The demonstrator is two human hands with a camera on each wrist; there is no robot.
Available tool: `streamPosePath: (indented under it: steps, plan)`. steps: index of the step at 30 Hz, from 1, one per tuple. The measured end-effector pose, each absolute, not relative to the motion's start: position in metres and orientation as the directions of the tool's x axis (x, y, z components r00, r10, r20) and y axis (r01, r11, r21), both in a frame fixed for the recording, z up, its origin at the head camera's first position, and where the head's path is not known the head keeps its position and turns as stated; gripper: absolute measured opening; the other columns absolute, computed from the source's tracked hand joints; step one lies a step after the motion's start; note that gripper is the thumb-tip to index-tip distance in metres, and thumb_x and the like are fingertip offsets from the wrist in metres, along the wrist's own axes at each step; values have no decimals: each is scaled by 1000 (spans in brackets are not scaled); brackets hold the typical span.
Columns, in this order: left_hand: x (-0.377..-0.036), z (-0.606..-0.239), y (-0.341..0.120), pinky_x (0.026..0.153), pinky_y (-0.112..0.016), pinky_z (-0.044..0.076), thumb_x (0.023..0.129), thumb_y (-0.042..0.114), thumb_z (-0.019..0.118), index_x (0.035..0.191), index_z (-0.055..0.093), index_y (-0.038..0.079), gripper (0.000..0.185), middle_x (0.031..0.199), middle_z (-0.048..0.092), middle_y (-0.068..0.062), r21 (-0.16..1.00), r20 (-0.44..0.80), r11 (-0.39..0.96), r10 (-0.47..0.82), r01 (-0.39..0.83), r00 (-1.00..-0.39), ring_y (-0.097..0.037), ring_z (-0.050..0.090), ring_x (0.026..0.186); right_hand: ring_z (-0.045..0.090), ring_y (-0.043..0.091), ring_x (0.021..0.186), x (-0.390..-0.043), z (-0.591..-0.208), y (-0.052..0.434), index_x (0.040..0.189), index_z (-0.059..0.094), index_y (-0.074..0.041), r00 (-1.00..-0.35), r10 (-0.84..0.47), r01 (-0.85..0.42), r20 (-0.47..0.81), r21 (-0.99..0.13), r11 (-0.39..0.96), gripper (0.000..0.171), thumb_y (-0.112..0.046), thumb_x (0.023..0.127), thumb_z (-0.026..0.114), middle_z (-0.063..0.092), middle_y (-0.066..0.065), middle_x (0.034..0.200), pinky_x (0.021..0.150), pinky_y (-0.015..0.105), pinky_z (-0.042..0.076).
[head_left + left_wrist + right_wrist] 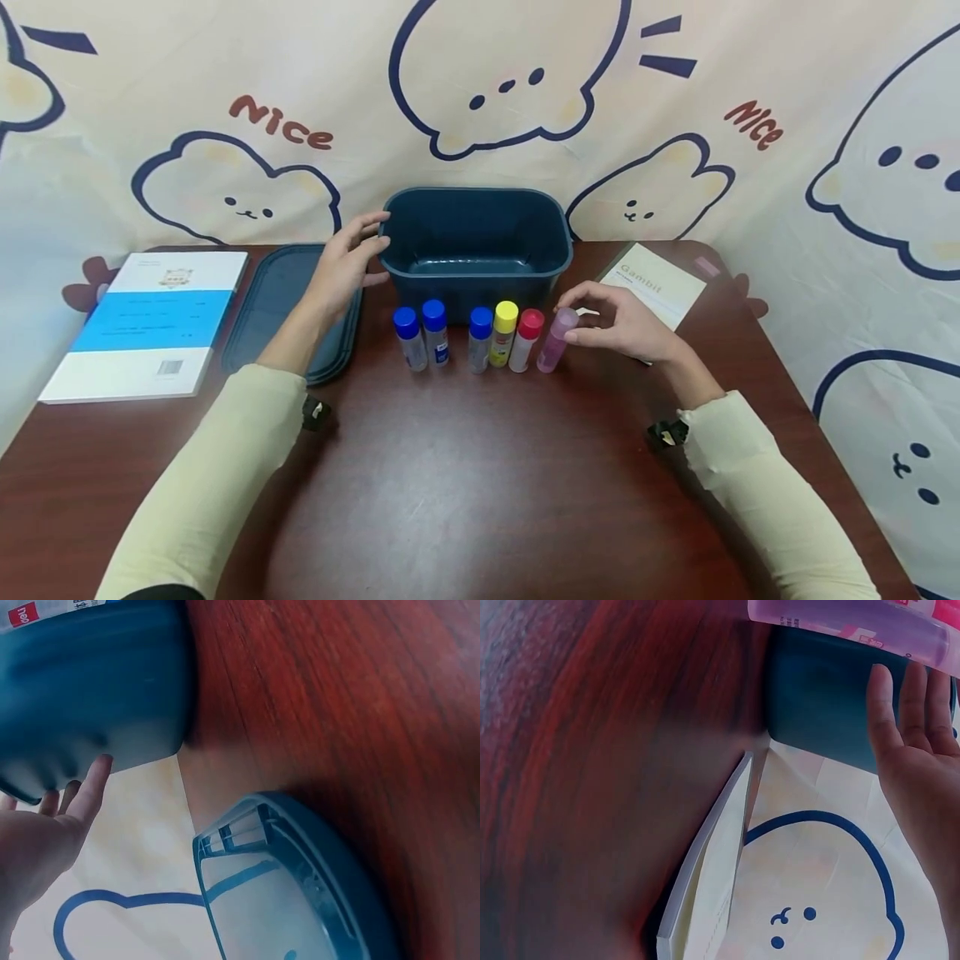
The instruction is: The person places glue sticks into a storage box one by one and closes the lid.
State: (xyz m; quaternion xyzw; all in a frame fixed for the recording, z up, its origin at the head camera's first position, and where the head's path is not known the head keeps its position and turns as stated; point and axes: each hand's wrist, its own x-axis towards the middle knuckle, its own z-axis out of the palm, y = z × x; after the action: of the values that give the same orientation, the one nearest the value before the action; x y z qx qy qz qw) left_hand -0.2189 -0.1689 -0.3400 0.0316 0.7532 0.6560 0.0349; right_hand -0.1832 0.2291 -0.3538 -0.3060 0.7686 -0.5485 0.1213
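A dark blue plastic bin (480,292) stands at the back of the table. At its left end is my left hand (347,262), fingers spread and fingertips at the bin's wall (112,682). In front of the bin stands a row of upright glue sticks: several with blue caps (433,312), one with a yellow cap (506,317), one with a red cap (531,323). A purple glue stick (555,346) ends the row on the right. My right hand (618,321) pinches it near the top between thumb and forefinger; the other fingers (913,701) extend behind it.
Left of the bin lies its dark blue lid (288,308), beside a thick white-and-blue book (150,325). A cream notebook (660,279) marked "Gambit" lies behind my right hand. A printed cloth (480,108) hangs behind the table's far edge.
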Motion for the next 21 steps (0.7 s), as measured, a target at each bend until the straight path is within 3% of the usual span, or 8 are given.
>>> streamPosePath:
  steps: [8,21]
  plan:
    - [-221,-341,-168,106,-61,43,109,19,41,154,43,15,45,163,24,-9,1000,-13,22,113,-10,-994,-29,28,146,58,32,107,-184,-354,232,119,61,1,-788,-593,-347,167,-916,203,32,0,89,72,64,13,116,86,34,59]
    - [-220,-345,-174,104,-61,43,109,22,46,155,42,16,47,163,25,-10,1000,4,20,137,7,-991,-31,26,147,59,29,106,-186,-352,235,123,60,8,-819,-526,-396,231,-890,225,35,-2,91,71,66,10,114,86,30,57]
